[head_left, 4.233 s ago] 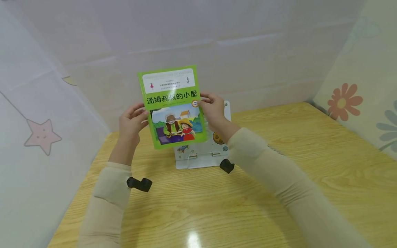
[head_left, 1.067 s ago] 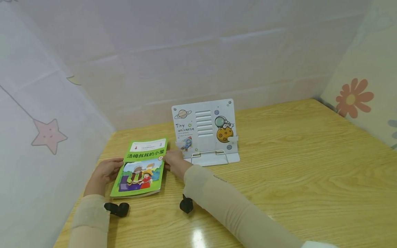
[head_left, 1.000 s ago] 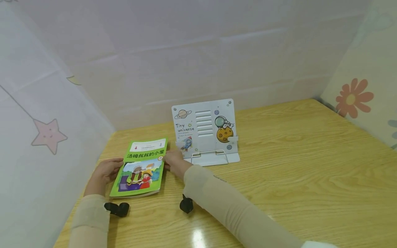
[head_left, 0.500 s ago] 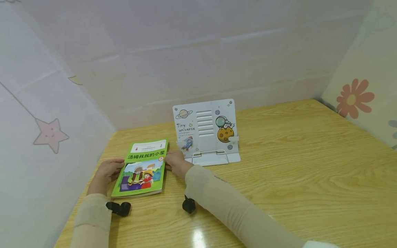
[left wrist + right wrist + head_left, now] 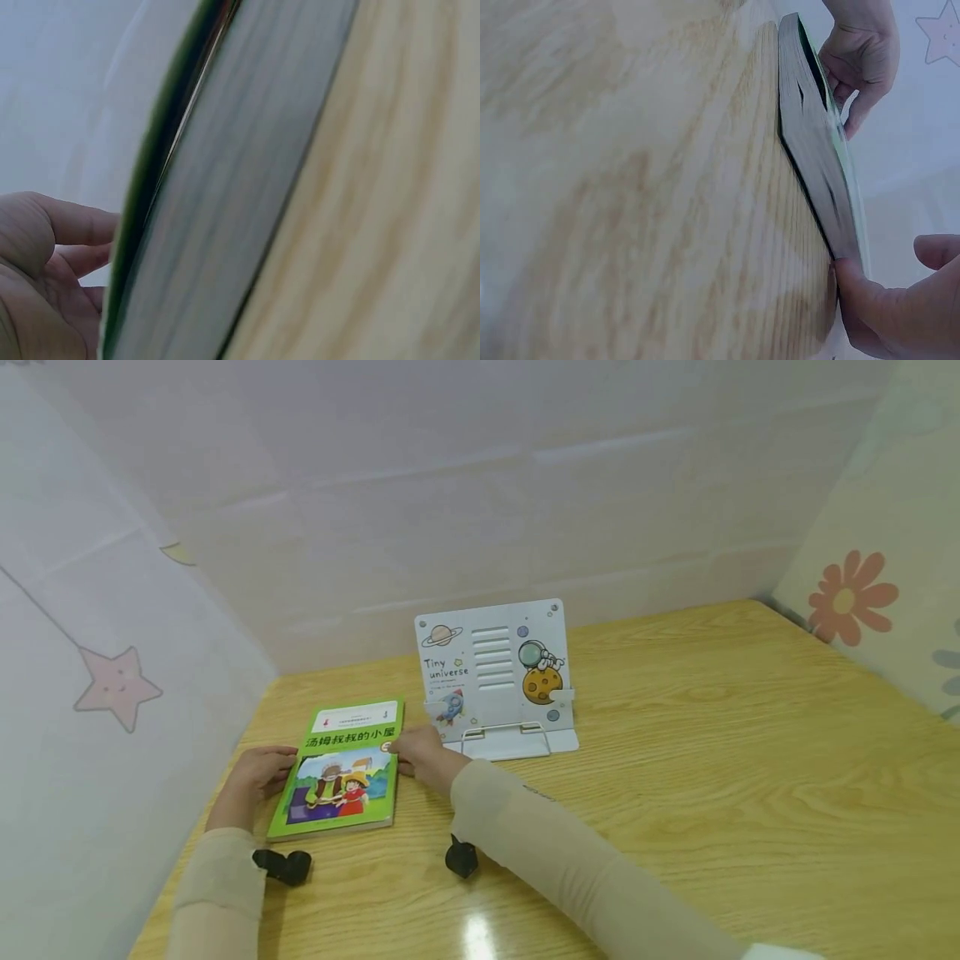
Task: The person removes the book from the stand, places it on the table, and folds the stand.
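Observation:
A green children's book (image 5: 345, 777), with two figures pictured on its cover, lies face up on the left of the wooden table. At its left edge is my left hand (image 5: 257, 772), fingers touching the side; in the left wrist view its fingertips pass behind the cover edge. My right hand (image 5: 429, 755) is at the opposite edge, one fingertip over the cover in the head view. The right wrist view shows a digit (image 5: 855, 281) touching the page block's edge, while another digit (image 5: 936, 251) stands apart above the cover.
Right behind my right hand stands a white metal book stand (image 5: 491, 693) with space drawings, slats and a wire holder at its foot. Wooden tabletop (image 5: 712, 760) extends to the right. Fabric walls (image 5: 487, 510) border the back and both sides.
The book has come down from in front of the stand onto the table at left. Over the last second its near right corner has settled flatter, and my right fingertip has shifted slightly over the cover.

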`<state>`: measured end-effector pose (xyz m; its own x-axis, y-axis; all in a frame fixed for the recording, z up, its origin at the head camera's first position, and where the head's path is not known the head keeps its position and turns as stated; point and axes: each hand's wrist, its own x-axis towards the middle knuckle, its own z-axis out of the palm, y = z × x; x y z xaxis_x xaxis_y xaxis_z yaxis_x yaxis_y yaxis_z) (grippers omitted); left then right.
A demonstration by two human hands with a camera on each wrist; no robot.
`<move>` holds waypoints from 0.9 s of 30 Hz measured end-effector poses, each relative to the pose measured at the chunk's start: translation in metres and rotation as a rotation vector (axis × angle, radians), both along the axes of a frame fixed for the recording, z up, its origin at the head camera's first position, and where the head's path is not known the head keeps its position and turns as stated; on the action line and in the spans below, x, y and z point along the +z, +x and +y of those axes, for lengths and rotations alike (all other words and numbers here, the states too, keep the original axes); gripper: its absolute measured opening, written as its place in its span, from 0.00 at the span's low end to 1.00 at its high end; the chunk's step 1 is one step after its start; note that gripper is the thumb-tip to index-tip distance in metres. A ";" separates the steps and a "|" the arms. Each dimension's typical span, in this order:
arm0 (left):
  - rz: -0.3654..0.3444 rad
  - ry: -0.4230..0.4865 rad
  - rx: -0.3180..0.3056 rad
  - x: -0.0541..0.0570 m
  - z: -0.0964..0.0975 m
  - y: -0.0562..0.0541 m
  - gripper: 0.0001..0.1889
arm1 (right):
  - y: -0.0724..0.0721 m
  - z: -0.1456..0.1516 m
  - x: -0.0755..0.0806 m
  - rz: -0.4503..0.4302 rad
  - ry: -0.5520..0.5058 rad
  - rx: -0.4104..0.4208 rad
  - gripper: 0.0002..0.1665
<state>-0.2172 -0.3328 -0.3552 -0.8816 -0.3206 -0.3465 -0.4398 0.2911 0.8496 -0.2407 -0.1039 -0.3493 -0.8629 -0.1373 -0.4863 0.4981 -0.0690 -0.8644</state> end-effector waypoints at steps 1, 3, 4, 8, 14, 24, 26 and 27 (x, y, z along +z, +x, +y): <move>-0.001 0.002 -0.004 0.000 0.000 0.000 0.21 | 0.000 0.001 0.000 0.001 -0.008 0.009 0.20; -0.006 -0.003 -0.013 0.002 0.000 0.001 0.23 | 0.001 0.002 0.001 0.011 -0.018 0.032 0.21; -0.008 -0.010 -0.019 0.003 0.000 0.002 0.24 | 0.002 0.003 0.002 0.021 -0.020 0.047 0.22; -0.007 -0.056 -0.043 0.008 0.001 0.002 0.25 | 0.004 0.007 0.008 0.097 -0.035 0.114 0.27; 0.038 -0.101 -0.093 0.018 0.005 -0.001 0.24 | 0.007 0.015 0.023 0.213 -0.073 0.172 0.28; 0.134 -0.103 -0.193 0.032 0.011 -0.007 0.28 | 0.013 0.034 0.047 0.299 0.003 0.230 0.26; 0.149 -0.077 -0.212 0.033 0.010 -0.010 0.29 | 0.013 0.039 0.052 0.317 0.009 0.243 0.27; 0.156 -0.074 -0.203 0.032 0.009 -0.012 0.29 | 0.013 0.042 0.054 0.329 0.014 0.248 0.27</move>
